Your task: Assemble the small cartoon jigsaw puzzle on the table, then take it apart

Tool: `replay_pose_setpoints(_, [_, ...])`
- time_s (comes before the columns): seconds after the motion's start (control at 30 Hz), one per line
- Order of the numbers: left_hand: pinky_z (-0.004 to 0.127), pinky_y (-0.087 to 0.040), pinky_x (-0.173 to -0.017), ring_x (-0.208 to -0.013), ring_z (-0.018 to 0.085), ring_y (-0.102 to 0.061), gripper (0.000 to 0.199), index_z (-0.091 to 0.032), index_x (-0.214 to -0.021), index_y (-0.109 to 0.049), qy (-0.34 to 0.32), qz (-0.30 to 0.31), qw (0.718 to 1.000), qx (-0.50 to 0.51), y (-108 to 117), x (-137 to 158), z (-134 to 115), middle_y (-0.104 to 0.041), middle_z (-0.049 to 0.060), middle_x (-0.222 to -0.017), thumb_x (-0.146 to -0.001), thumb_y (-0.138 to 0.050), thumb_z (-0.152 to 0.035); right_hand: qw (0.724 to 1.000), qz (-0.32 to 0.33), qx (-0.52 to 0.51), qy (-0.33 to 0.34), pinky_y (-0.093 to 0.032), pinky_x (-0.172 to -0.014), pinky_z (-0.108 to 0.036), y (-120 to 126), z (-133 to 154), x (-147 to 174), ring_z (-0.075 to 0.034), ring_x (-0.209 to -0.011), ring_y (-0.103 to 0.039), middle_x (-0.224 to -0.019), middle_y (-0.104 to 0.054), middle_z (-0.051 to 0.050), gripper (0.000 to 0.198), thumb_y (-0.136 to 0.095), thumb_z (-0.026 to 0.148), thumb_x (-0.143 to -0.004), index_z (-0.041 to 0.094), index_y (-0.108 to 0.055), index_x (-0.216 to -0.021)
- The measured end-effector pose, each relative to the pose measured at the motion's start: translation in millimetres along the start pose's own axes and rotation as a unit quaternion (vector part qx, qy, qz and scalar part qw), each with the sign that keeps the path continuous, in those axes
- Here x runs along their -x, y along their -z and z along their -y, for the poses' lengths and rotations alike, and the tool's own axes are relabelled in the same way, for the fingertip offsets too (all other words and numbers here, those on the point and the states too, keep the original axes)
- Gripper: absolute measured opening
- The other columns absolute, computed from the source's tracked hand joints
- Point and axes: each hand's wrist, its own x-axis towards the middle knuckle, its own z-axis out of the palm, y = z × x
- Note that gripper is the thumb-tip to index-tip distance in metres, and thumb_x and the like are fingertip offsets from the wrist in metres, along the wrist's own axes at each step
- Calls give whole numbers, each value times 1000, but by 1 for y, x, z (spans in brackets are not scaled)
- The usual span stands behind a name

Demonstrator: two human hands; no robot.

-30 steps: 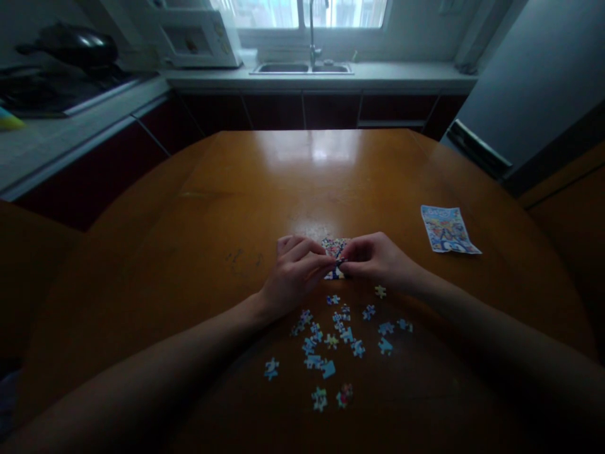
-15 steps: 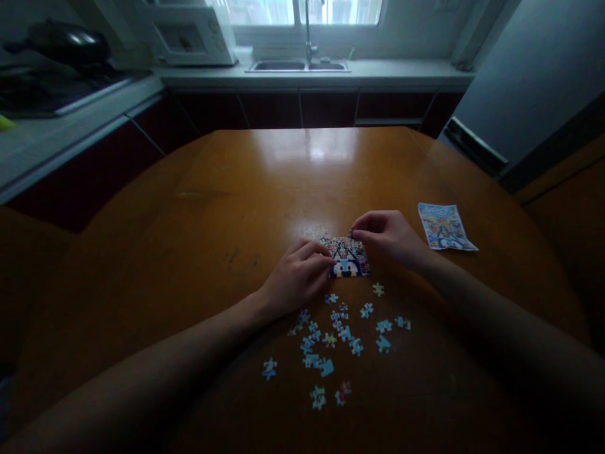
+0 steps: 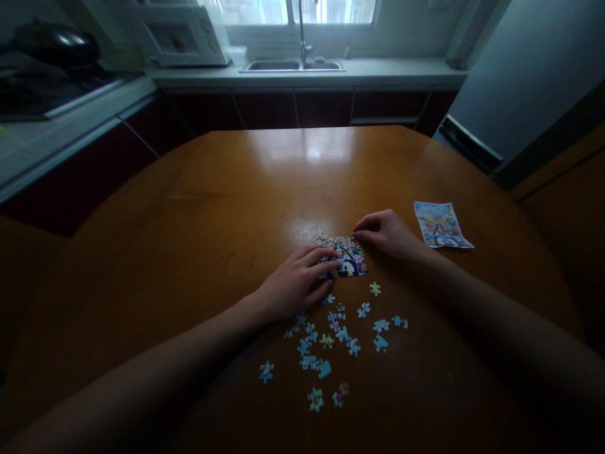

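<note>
- Right hand (image 3: 388, 234): thumb and fingertips in a narrow pinch at the far right corner of the puzzle (image 3: 353, 253). Can't tell from where I stand if a piece is between them.
- Left hand (image 3: 300, 284): palm down, fingers apart, laid across the left part of the puzzle. Not gripping it.
- Puzzle: flat on the wooden table (image 3: 212, 217), between the two hands. Dark blue and white character at its near edge, busy multicolor pattern on the far part.
- Yellow piece (image 3: 375, 289): loose, just off the puzzle's near right corner.
- Pale blue piece (image 3: 324, 369): near end of the loose cluster, which spreads on the near side of the puzzle. More pieces right of that.
- Lone piece (image 3: 266, 371): left of the cluster, apart from it.
- Green-and-white piece (image 3: 316, 399): nearest row, with a reddish piece (image 3: 343, 388) to its right.
- Leaflet (image 3: 442, 224): flat on table, right of right hand, colorful print.
- Far side: sink (image 3: 274, 65) in the counter (image 3: 392, 67), microwave (image 3: 184, 38) left of it. Fridge (image 3: 524, 82) at far right, pan (image 3: 54, 44) on far left.
</note>
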Motion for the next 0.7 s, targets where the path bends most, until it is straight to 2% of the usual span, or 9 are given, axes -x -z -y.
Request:
replay_pose_setpoints(0.27, [51,-45,-114,-133,27,-50,37,-26,-134,-61,-1,-1,1000,-3,0,-1,0,-60,9,-140,-97,-58,-23,1000,5,10,5,-53,-76,-34,-4,-5,-2,-21,-78,-70,-87,-79,-10,10,-73,20,-84,16,-81,-88])
replay_pose_setpoints(0.5, [50,-46,-113,-132,27,-51,36,-26,-134,-61,-5,-7,1000,-4,-1,-1,0,-60,8,-139,-98,-58,-23,998,-4,52,23,-48,-67,-32,-6,-6,-1,-18,-71,-63,-81,-75,-9,10,-73,21,-83,15,-80,-87])
replay_pose_setpoints(0.7, [50,-46,-113,-131,27,-51,37,-26,-135,-61,-5,-6,1000,-9,-1,-1,0,-60,8,-139,-98,-58,-23,998,-1,62,27,-48,-67,-32,-6,-4,-2,-18,-72,-64,-82,-75,-9,12,-71,21,-83,15,-80,-86])
